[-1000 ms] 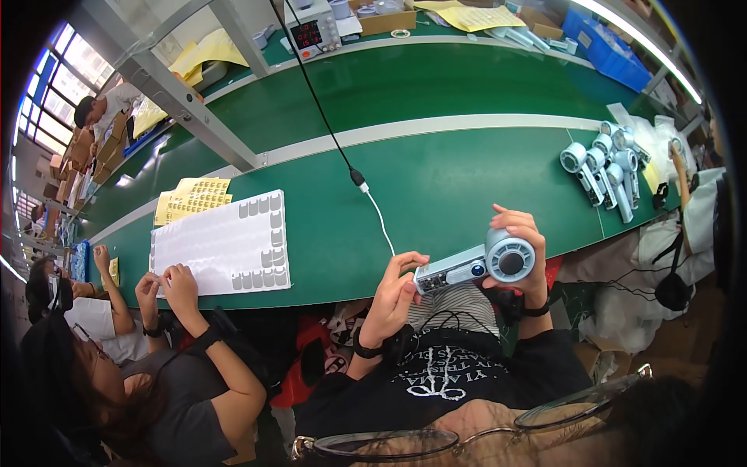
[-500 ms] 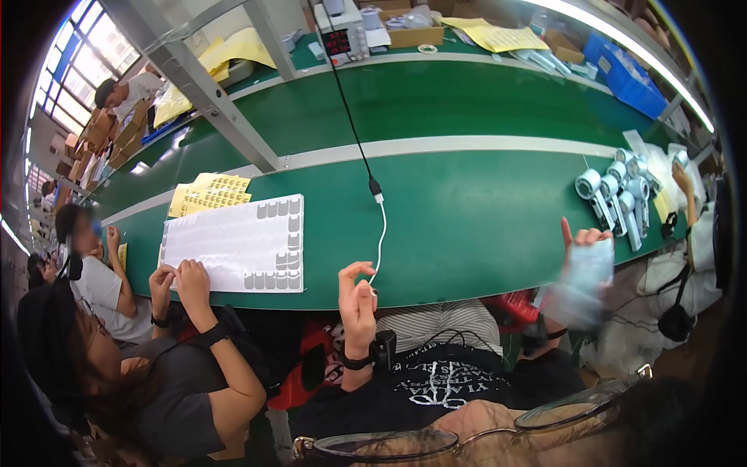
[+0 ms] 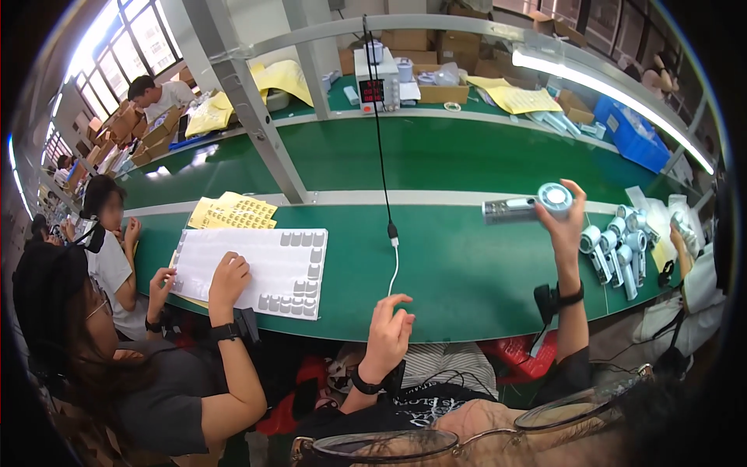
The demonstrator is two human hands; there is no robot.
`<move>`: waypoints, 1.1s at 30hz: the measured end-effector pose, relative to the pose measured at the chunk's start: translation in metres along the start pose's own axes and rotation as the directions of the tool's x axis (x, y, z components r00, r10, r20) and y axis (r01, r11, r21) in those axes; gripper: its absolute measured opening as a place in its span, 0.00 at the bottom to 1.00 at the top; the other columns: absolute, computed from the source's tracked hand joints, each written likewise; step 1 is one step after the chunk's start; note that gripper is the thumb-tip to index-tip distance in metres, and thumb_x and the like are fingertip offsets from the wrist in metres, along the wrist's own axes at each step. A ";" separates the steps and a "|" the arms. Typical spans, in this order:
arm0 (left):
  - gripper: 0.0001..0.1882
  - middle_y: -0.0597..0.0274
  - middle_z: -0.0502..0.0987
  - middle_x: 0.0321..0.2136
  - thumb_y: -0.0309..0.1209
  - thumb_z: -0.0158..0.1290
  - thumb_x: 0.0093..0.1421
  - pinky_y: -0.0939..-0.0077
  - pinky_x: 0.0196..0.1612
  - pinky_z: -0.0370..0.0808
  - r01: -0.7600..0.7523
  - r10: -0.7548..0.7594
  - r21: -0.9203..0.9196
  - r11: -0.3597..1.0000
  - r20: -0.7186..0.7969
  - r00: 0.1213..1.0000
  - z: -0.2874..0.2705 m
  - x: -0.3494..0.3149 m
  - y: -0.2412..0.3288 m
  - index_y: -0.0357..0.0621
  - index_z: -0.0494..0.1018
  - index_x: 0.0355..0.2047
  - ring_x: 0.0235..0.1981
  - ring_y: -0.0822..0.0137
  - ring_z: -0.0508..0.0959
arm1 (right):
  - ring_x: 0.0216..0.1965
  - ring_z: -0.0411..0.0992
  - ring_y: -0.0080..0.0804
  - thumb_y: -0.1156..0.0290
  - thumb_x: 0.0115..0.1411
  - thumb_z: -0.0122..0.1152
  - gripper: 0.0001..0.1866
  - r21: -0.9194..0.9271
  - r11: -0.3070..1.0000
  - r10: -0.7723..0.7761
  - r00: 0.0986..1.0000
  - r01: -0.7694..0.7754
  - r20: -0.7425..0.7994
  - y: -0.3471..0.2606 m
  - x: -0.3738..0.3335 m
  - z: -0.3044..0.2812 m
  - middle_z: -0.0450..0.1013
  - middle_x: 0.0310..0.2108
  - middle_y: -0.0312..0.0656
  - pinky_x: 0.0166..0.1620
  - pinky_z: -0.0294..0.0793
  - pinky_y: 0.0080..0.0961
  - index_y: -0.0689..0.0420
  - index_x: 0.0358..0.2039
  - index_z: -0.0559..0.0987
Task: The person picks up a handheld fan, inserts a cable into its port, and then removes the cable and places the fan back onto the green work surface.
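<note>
Raised over the right part of the green bench [image 3: 459, 272], my right hand [image 3: 570, 222] is closed round a light blue handheld fan [image 3: 555, 199]. The fan's round head is in my fingers and its handle points left. At the bench's front edge my left hand [image 3: 389, 335] has curled fingers on the lower end of a white charging cable [image 3: 395, 268]; the plug itself is hidden behind the fingers. The cable joins a hanging black cord [image 3: 381, 148]. Beyond my right hand lies a pile of similar light blue fans [image 3: 620, 247].
On the left, a co-worker's hand [image 3: 231, 279] rests on a white sheet of grey stickers [image 3: 311, 268], with yellow sticker sheets [image 3: 233, 210] behind. A metal post [image 3: 257, 117] rises there. A power supply [image 3: 377, 82] and a blue bin [image 3: 632, 132] stand at the back.
My right hand has swung up and inward from the right front edge with the fan, which was blurred before. My left hand stays by the cable. The view has tilted up.
</note>
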State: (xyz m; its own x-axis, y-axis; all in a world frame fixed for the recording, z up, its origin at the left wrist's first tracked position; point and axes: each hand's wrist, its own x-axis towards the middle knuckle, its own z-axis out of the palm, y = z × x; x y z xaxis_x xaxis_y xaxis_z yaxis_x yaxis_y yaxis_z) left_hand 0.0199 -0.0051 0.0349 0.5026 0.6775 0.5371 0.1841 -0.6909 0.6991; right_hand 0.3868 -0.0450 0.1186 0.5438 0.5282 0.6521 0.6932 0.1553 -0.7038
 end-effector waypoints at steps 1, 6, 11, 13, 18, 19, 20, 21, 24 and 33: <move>0.12 0.49 0.73 0.49 0.25 0.48 0.65 0.64 0.42 0.71 0.012 -0.011 -0.015 1.000 0.029 1.000 0.002 0.000 0.002 0.33 0.69 0.23 0.42 0.52 0.73 | 0.45 0.73 0.26 0.72 0.52 0.74 0.34 0.055 0.994 0.093 0.994 -0.096 0.061 0.020 0.018 0.007 0.72 0.44 0.40 0.47 0.74 0.20 0.59 0.56 0.65; 0.09 0.50 0.74 0.47 0.23 0.51 0.61 0.62 0.46 0.71 -0.006 0.010 -0.043 0.999 0.100 0.995 0.013 -0.010 0.002 0.33 0.69 0.24 0.45 0.50 0.73 | 0.43 0.76 0.37 0.57 0.46 0.79 0.39 -0.076 0.975 0.214 0.975 -0.210 0.051 0.111 0.101 0.064 0.76 0.42 0.50 0.46 0.77 0.29 0.64 0.50 0.67; 0.08 0.50 0.75 0.46 0.24 0.53 0.59 0.61 0.48 0.71 -0.071 0.073 -0.031 0.997 0.103 0.992 0.028 -0.019 -0.009 0.34 0.70 0.24 0.47 0.50 0.74 | 0.46 0.77 0.43 0.44 0.43 0.78 0.52 -0.255 0.820 0.501 0.858 -0.512 -0.112 0.216 0.139 0.096 0.76 0.47 0.57 0.50 0.75 0.34 0.70 0.56 0.65; 0.07 0.52 0.75 0.46 0.24 0.55 0.58 0.60 0.49 0.70 -0.093 0.092 0.004 0.996 0.105 0.990 0.030 -0.020 -0.012 0.35 0.69 0.26 0.48 0.50 0.74 | 0.48 0.75 0.44 0.44 0.44 0.77 0.53 -0.258 0.796 0.534 0.836 -0.548 -0.128 0.230 0.138 0.103 0.74 0.49 0.59 0.51 0.74 0.34 0.72 0.57 0.65; 0.10 0.51 0.76 0.46 0.26 0.53 0.60 0.60 0.49 0.71 -0.110 0.108 0.016 0.994 0.096 0.990 0.031 -0.018 -0.013 0.36 0.70 0.22 0.48 0.51 0.75 | 0.58 0.69 0.48 0.41 0.50 0.72 0.53 -0.237 0.781 0.553 0.816 -0.578 -0.169 0.254 0.137 0.093 0.68 0.56 0.64 0.57 0.69 0.35 0.72 0.60 0.63; 0.10 0.51 0.76 0.46 0.26 0.53 0.60 0.60 0.49 0.71 -0.107 0.106 0.011 0.994 0.102 0.989 0.032 -0.018 -0.013 0.36 0.70 0.22 0.48 0.51 0.75 | 0.60 0.68 0.49 0.41 0.51 0.70 0.52 -0.219 0.802 0.530 0.831 -0.556 -0.171 0.256 0.136 0.090 0.66 0.58 0.64 0.59 0.67 0.35 0.71 0.61 0.62; 0.10 0.51 0.76 0.46 0.26 0.53 0.60 0.60 0.49 0.71 -0.105 0.104 0.011 0.994 0.105 0.989 0.033 -0.017 -0.013 0.36 0.69 0.22 0.48 0.50 0.75 | 0.60 0.68 0.49 0.41 0.51 0.70 0.52 -0.223 0.797 0.533 0.827 -0.561 -0.177 0.257 0.134 0.082 0.66 0.58 0.64 0.59 0.67 0.35 0.71 0.61 0.62; 0.11 0.51 0.76 0.46 0.27 0.53 0.61 0.60 0.49 0.71 -0.098 0.096 0.018 0.995 0.106 0.990 0.032 -0.017 -0.014 0.36 0.69 0.22 0.48 0.50 0.75 | 0.59 0.68 0.49 0.42 0.53 0.68 0.50 -0.217 0.823 0.506 0.851 -0.526 -0.143 0.250 0.131 0.077 0.66 0.58 0.65 0.59 0.68 0.36 0.69 0.62 0.62; 0.11 0.50 0.76 0.45 0.27 0.52 0.62 0.59 0.49 0.70 -0.088 0.086 0.015 0.996 0.111 0.990 0.033 -0.018 -0.014 0.36 0.69 0.22 0.48 0.50 0.75 | 0.59 0.68 0.51 0.44 0.58 0.65 0.45 -0.199 0.868 0.448 0.890 -0.455 -0.084 0.214 0.120 0.050 0.67 0.57 0.65 0.58 0.69 0.37 0.65 0.64 0.61; 0.09 0.47 0.74 0.45 0.27 0.48 0.64 0.58 0.51 0.69 -0.039 0.039 -0.006 0.999 0.066 0.997 0.032 -0.019 -0.011 0.36 0.69 0.27 0.48 0.47 0.74 | 0.69 0.54 0.51 0.67 0.61 0.63 0.33 -0.196 0.979 0.072 0.822 0.049 0.566 0.002 -0.057 -0.021 0.58 0.66 0.51 0.68 0.54 0.46 0.55 0.64 0.63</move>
State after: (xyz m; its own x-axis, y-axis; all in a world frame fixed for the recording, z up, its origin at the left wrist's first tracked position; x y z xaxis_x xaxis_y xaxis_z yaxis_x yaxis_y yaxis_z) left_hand 0.0351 -0.0186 0.0018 0.5637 0.6317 0.5321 0.1589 -0.7152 0.6806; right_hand 0.3677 -0.0925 0.0857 0.2292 0.9172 0.3258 0.7980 0.0146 -0.6025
